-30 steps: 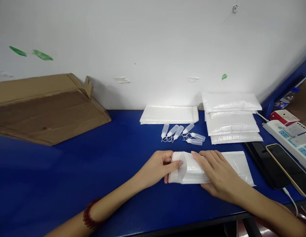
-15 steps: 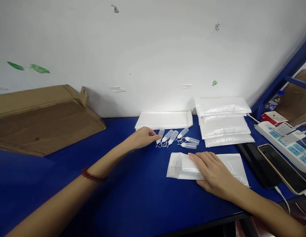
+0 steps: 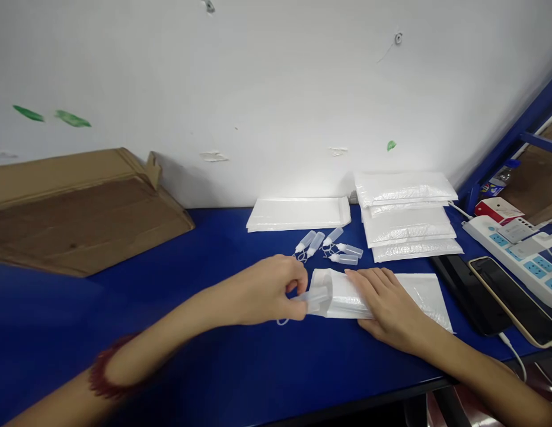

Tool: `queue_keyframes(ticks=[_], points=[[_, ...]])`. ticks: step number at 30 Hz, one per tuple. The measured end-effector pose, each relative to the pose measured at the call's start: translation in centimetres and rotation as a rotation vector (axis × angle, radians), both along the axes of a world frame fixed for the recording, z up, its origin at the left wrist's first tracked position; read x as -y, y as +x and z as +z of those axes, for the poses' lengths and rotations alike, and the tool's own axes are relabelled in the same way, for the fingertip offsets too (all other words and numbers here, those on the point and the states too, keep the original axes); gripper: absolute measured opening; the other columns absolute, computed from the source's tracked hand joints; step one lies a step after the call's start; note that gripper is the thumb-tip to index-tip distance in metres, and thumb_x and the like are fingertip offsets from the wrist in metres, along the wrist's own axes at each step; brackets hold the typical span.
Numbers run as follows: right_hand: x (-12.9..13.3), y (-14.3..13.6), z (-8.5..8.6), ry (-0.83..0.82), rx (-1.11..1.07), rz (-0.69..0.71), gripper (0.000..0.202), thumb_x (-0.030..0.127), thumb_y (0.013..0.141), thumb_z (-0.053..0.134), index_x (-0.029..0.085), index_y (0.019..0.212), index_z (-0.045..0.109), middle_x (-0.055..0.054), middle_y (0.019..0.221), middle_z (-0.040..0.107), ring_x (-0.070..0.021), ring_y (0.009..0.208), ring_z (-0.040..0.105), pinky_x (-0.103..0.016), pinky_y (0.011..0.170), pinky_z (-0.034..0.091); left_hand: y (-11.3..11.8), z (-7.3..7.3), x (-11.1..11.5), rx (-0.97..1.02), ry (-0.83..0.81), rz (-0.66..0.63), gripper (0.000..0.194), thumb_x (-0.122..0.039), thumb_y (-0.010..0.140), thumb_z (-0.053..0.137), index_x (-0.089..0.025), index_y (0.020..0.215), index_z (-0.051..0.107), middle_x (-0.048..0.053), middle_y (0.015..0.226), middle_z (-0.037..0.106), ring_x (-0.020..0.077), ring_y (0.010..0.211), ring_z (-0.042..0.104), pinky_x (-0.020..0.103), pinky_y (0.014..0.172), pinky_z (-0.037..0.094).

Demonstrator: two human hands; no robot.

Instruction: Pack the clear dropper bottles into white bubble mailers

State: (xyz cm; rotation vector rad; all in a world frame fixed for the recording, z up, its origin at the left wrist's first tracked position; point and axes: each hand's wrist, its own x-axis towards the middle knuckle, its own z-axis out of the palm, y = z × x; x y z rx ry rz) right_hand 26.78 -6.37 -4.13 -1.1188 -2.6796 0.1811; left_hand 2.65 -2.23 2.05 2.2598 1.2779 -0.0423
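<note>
Carefully: your left hand [image 3: 278, 290] pinches small bottle [image 3: 316, 298] at mouth of padded mailer [image 3: 347, 301]; right hand [image 3: 386, 305] clasps mailer. Trailing loop [image 3: 282, 322] could snag flap, skewing bottle.

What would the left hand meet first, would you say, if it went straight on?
Most likely the open mouth of the white mailer, where the small bottle in the left hand seems to enter, though depth is hard to judge.

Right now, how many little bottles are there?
6: on the blue table, two side by side, a third beside them, two more at right; the sixth in the left hand, at the envelope's opening. More may be hidden.
</note>
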Motion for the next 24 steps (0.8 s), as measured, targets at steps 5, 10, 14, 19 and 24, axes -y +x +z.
queue_keyframes(ticks=[5, 10, 14, 19, 24], points=[[-0.2, -0.2, 0.1, -0.028, -0.015, -0.009, 0.075, 0.008, 0.072, 0.066, 0.007, 0.138, 0.031, -0.019, 0.126, 0.053, -0.0337, 0.113, 0.050, -0.052, 0.095, 0.042, 1.5, -1.1, 0.6, 0.163, 0.433, -0.247, 0.016, -0.022, 0.088, 0.055, -0.016, 0.080, 0.068, 0.005, 0.073, 0.062, 0.0198, 0.072, 0.054, 0.030, 0.064, 0.043], [-0.7, 0.2, 0.1, -0.049, -0.044, -0.073, 0.071, 0.010, 0.074, 0.065, 0.007, 0.137, 0.032, -0.019, 0.130, 0.051, -0.0333, 0.115, 0.049, -0.051, 0.097, 0.041, -1.0, -1.9, -2.3, 0.270, 0.625, -0.008, 0.024, -0.031, 0.092, 0.050, -0.018, 0.085, 0.069, 0.005, 0.075, 0.066, 0.0214, 0.078, 0.056, 0.031, 0.068, 0.044], [-0.5, 0.1, 0.1, -0.054, -0.042, -0.064, 0.071, 0.011, 0.074, 0.065, 0.006, 0.137, 0.033, -0.019, 0.128, 0.052, -0.0335, 0.114, 0.049, -0.051, 0.097, 0.041, -2.4, -4.3, -5.0, 0.057, 0.384, 0.248, 0.029, -0.041, 0.084, 0.053, -0.019, 0.077, 0.070, 0.007, 0.078, 0.071, 0.0258, 0.082, 0.060, 0.033, 0.068, 0.042], [-0.4, 0.0, 0.1, -0.052, -0.021, -0.057, 0.073, 0.010, 0.073, 0.067, 0.005, 0.137, 0.033, -0.020, 0.128, 0.052, -0.0335, 0.114, 0.049, -0.051, 0.097, 0.041, -2.0, -6.3, -6.0, 0.038, 0.292, 0.304, 0.035, -0.046, 0.081, 0.051, -0.018, 0.070, 0.069, 0.006, 0.067, 0.069, 0.0230, 0.065, 0.061, 0.029, 0.054, 0.037], [-0.5, 0.1, 0.1, -0.038, -0.003, -0.079, 0.076, 0.010, 0.073, 0.069, 0.006, 0.138, 0.032, -0.020, 0.128, 0.053, -0.0335, 0.113, 0.050, -0.051, 0.096, 0.042, -2.1, -4.6, -4.9, 0.109, 0.289, 0.347, 0.030, -0.045, 0.076, 0.054, -0.018, 0.067, 0.064, 0.002, 0.061, 0.062, 0.0177, 0.058, 0.056, 0.027, 0.053, 0.036]])
